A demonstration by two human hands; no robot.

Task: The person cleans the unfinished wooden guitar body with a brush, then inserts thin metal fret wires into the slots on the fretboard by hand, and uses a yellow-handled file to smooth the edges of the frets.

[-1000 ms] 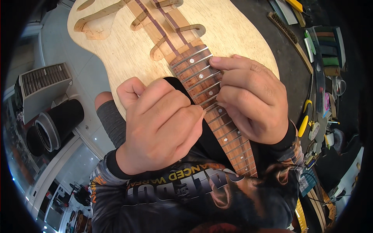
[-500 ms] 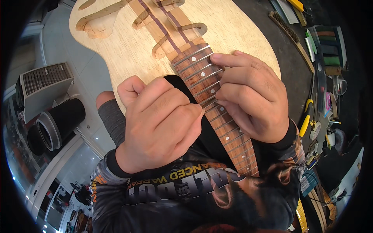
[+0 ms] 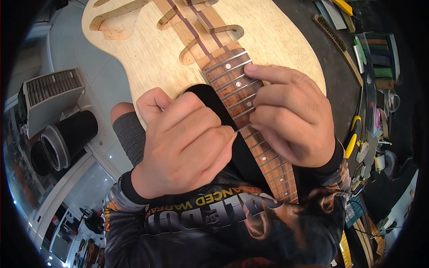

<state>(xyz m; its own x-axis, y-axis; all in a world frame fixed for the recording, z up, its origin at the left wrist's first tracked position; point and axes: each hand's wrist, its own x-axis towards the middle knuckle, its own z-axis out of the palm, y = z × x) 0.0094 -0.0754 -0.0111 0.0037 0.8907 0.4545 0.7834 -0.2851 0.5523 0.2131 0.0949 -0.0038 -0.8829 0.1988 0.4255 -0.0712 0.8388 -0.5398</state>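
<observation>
An unfinished pale wooden guitar body [image 3: 286, 35] with routed cavities extends upward from my lap, its brown fretted neck [image 3: 275, 167] running toward me over black padding or cloth. My left hand [image 3: 183, 138] is closed at the left of the fretboard, pinching a thin metal strip [image 3: 242, 128], apparently fret wire, that reaches across the fretboard. My right hand [image 3: 292, 118] is curled along the right side, its index fingertip on the upper frets and lower fingers at the strip's right part. My thumbs are largely hidden, and whether the strip sits in a slot is unclear.
A dark workbench [image 3: 308, 20] at the right holds a wire brush [image 3: 328, 35], yellow-handled tools [image 3: 351, 145] and files or blocks [image 3: 380, 53]. On the tiled floor [image 3: 100, 76] at the left stand a slotted box [image 3: 51, 89] and a black cylindrical bin [image 3: 80, 131].
The guitar and fretboard have shifted slightly to the right. My right hand moved a little right with them, while my left hand keeps nearly the same curled position.
</observation>
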